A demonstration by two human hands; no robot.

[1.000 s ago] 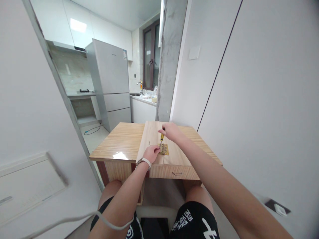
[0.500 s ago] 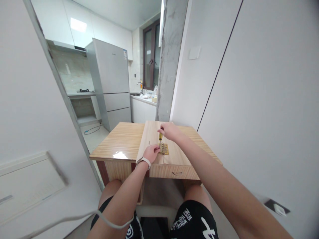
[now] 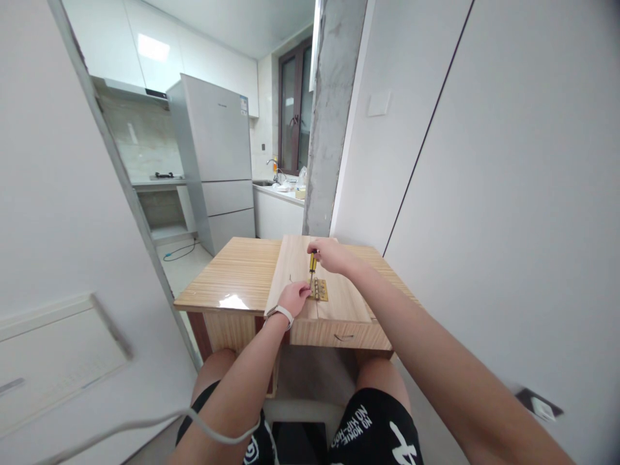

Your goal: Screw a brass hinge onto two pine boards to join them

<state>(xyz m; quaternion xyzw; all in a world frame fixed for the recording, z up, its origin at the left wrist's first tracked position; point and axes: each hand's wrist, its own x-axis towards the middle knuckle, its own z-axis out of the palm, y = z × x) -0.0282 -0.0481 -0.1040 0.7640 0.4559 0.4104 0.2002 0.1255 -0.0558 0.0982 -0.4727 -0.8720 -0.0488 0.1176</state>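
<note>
My right hand [image 3: 329, 254] is closed round the top of a yellow and black screwdriver [image 3: 312, 262], which stands nearly upright with its tip down at a brass hinge [image 3: 320, 290]. The hinge lies on pale wooden boards [image 3: 290, 258], across the line where two of them meet. At the hinge's left edge, my left hand [image 3: 293, 298] pinches close to the screwdriver tip; what its fingers hold is too small to make out. Beneath the boards is a wooden desk [image 3: 232, 271] with a striped top.
A drawer front with a handle [image 3: 343, 337] faces my knees. A grey cable [image 3: 145, 423] runs over my left forearm. White walls stand close on both sides. Beyond the desk are a silver refrigerator [image 3: 223, 139] and a kitchen counter [image 3: 278, 200].
More of the screwdriver's yellow handle shows below my right hand, whose fingers have shifted slightly on it. My left hand has stayed in place.
</note>
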